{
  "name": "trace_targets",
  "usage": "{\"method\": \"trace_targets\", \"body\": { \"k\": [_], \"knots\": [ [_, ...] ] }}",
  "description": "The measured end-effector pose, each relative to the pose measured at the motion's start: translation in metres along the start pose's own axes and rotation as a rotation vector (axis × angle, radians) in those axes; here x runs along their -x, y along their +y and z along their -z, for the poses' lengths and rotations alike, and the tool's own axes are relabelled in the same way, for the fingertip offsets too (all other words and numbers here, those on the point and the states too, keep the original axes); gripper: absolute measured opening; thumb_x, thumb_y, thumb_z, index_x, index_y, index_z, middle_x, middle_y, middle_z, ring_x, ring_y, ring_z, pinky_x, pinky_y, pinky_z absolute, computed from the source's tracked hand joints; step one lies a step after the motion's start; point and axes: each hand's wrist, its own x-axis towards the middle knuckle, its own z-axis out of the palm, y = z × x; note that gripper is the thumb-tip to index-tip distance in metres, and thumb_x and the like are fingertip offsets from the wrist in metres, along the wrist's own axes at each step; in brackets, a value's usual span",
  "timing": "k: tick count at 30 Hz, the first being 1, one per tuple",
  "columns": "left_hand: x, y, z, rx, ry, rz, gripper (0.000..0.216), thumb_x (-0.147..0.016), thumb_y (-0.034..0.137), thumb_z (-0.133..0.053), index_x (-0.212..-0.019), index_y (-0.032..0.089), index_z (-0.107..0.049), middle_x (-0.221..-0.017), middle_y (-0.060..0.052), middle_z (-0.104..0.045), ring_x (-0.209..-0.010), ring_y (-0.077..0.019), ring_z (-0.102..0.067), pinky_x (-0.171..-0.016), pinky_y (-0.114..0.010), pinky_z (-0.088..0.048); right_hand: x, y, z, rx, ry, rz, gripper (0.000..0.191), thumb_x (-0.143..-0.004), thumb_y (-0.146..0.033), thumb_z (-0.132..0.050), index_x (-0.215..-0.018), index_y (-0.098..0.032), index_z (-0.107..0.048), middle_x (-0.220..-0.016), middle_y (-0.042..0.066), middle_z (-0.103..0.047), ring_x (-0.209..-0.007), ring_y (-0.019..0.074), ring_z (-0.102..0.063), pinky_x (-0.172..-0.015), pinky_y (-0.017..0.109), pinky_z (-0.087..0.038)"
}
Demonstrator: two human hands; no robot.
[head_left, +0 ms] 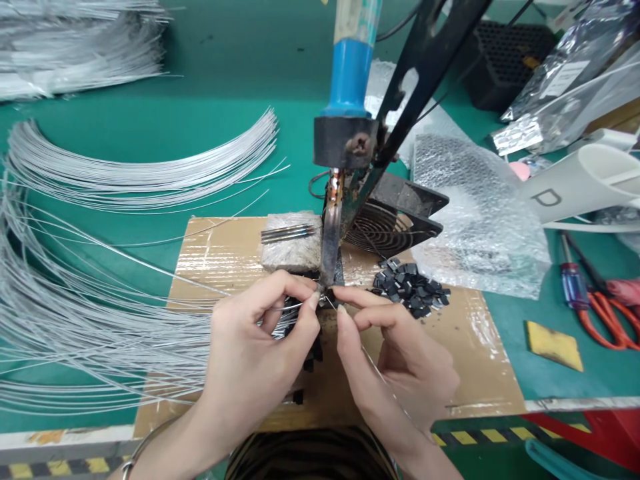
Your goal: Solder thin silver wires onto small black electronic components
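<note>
A soldering iron (351,77) with a blue handle is clamped in a black metal stand (415,80), its tip pointing down. Just below that tip, my left hand (257,353) is closed in a pinch on a thin grey wire (293,307). Whatever sits at the wire's end is too small and covered to make out. From the other side, my right hand (400,363) pinches a thin strand of solder wire (371,362), which trails back over the palm. The fingertips of both hands nearly meet at the iron's tip.
Bundles of grey wires (150,175) lie at left. Small black parts (413,288) are heaped on the cardboard (470,360), near a black fan (385,223) and a wrapped block (293,253). A yellow sponge (554,345), orange-handled pliers (607,320) and bubble wrap (465,200) are at right.
</note>
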Motion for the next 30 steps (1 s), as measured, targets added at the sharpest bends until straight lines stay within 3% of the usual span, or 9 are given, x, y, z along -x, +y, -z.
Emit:
{"method": "trace_targets", "body": {
  "k": [7,12,16,22,30],
  "knots": [
    [0.0011,-0.0032,-0.0001,0.009,0.0,-0.011,0.012,-0.087,0.013,-0.067,-0.08,0.021,-0.073,-0.082,-0.001,-0.079,-0.069,-0.0136,-0.07,-0.052,-0.021,-0.047,-0.001,-0.0008,-0.0002,0.018,0.007,0.005,0.02,-0.089,-0.006,-0.074,-0.09,-0.024,-0.067,-0.107,0.005,-0.084,-0.091,0.021,-0.082,-0.079,0.031,-0.067],
    [0.0015,-0.002,-0.0002,-0.015,0.002,-0.03,0.012,-0.087,0.014,-0.067,-0.08,0.021,-0.073,-0.08,0.001,-0.078,-0.056,-0.0094,-0.061,-0.045,-0.022,-0.038,-0.0017,-0.0012,-0.0007,0.027,0.02,0.018,0.02,-0.088,-0.005,-0.074,-0.09,-0.024,-0.067,-0.106,0.005,-0.085,-0.086,0.0205,-0.082,-0.077,0.031,-0.068],
    [0.0012,-0.0008,-0.0006,-0.016,-0.005,-0.011,0.013,-0.087,0.014,-0.066,-0.079,0.022,-0.073,-0.081,0.001,-0.079,-0.068,-0.0127,-0.07,-0.052,-0.021,-0.046,-0.0011,-0.0008,-0.0013,0.017,0.019,0.025,0.021,-0.088,-0.004,-0.074,-0.091,-0.024,-0.067,-0.106,0.005,-0.085,-0.09,0.0206,-0.082,-0.081,0.032,-0.067],
    [-0.0002,-0.0017,0.0003,-0.019,-0.019,0.003,0.014,-0.087,0.014,-0.065,-0.078,0.022,-0.073,-0.081,0.0,-0.08,-0.073,-0.0149,-0.073,-0.058,-0.022,-0.05,-0.0012,-0.0007,-0.0009,0.049,0.02,0.012,0.021,-0.088,-0.005,-0.075,-0.088,-0.024,-0.067,-0.103,0.005,-0.085,-0.084,0.0206,-0.083,-0.074,0.031,-0.068],
    [0.0013,-0.0015,0.0004,-0.017,-0.015,-0.028,0.015,-0.087,0.012,-0.065,-0.079,0.022,-0.072,-0.081,0.002,-0.078,-0.063,-0.0108,-0.065,-0.046,-0.022,-0.038,-0.0032,-0.0013,-0.0023,0.037,0.034,0.049,0.022,-0.087,-0.003,-0.075,-0.089,-0.023,-0.068,-0.101,0.005,-0.085,-0.082,0.0186,-0.082,-0.077,0.029,-0.067]
  ]
}}
